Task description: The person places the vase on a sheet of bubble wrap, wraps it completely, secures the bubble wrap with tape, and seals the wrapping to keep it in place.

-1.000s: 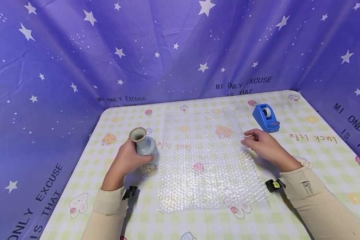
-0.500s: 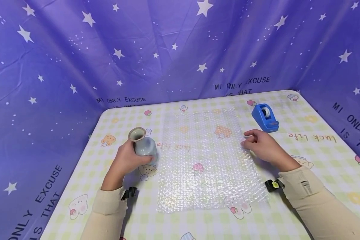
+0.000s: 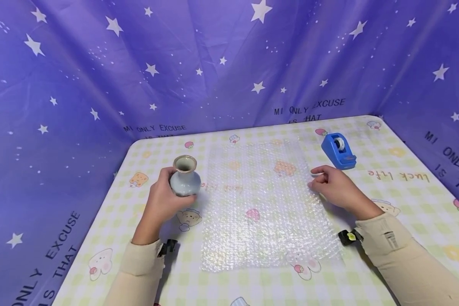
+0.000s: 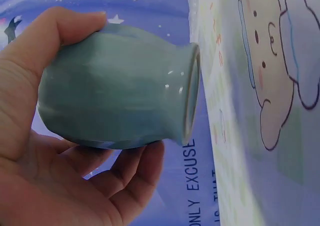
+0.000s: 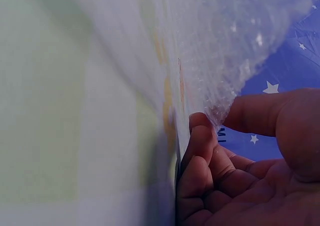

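In the head view, my left hand [image 3: 163,199] grips a glazed grey-blue vase [image 3: 185,183] with a narrow neck and a brown-rimmed mouth facing up. The left wrist view has the thumb on one side of the vase [image 4: 110,86] and curled fingers on the other. The vase is left of a flat sheet of clear bubble wrap [image 3: 248,195] spread on the table. At the sheet's right edge is my right hand [image 3: 334,187]. Up close in the right wrist view, its thumb and fingers pinch the edge of the bubble wrap [image 5: 235,51].
A blue tape dispenser [image 3: 338,151] with a roll of tape stands beyond the right hand. The table [image 3: 111,212] wears a green-and-white checked cloth with cartoon prints. Purple star-printed curtains [image 3: 214,63] hang behind it and at both sides.
The vase has come more upright in the left hand, its mouth shifting right and slightly up in the head view. The right hand and the bubble wrap stay about where they were.
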`<state>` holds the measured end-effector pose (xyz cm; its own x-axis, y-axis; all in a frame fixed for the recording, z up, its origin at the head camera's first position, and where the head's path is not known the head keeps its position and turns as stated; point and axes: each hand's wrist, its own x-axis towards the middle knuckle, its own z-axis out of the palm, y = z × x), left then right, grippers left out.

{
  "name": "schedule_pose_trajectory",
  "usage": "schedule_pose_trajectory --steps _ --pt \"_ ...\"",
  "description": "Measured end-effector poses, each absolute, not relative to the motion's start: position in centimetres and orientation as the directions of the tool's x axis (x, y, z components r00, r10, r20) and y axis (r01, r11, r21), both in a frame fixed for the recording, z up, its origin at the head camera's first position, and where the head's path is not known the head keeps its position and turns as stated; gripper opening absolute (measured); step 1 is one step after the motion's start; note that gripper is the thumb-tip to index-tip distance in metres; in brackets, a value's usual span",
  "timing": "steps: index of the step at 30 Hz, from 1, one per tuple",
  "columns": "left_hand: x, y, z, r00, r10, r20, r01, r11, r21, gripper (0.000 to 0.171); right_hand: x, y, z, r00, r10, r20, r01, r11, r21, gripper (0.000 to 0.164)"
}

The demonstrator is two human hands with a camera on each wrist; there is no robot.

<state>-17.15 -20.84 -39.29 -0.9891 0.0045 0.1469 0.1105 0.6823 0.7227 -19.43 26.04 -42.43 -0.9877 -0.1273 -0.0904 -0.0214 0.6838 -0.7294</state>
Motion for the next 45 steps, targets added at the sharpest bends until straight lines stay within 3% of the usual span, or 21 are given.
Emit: schedule_pose_trajectory --steps 19,45 --pt "-16.4 -18.5 -39.0 -0.957 0.100 0.272 0.245 0.780 0.576 0.084 -19.4 26.1 -42.5 -0.988 -0.124 -0.089 -0.022 0.692 -0.722 0.050" --pt "-14.8 -13.9 -38.1 -0.906 0.289 0.309 0.405 0.802 0.439 0.078 -19.4 26.0 -42.4 -0.989 -0.116 -0.096 -0.012 0.697 -0.717 0.050"
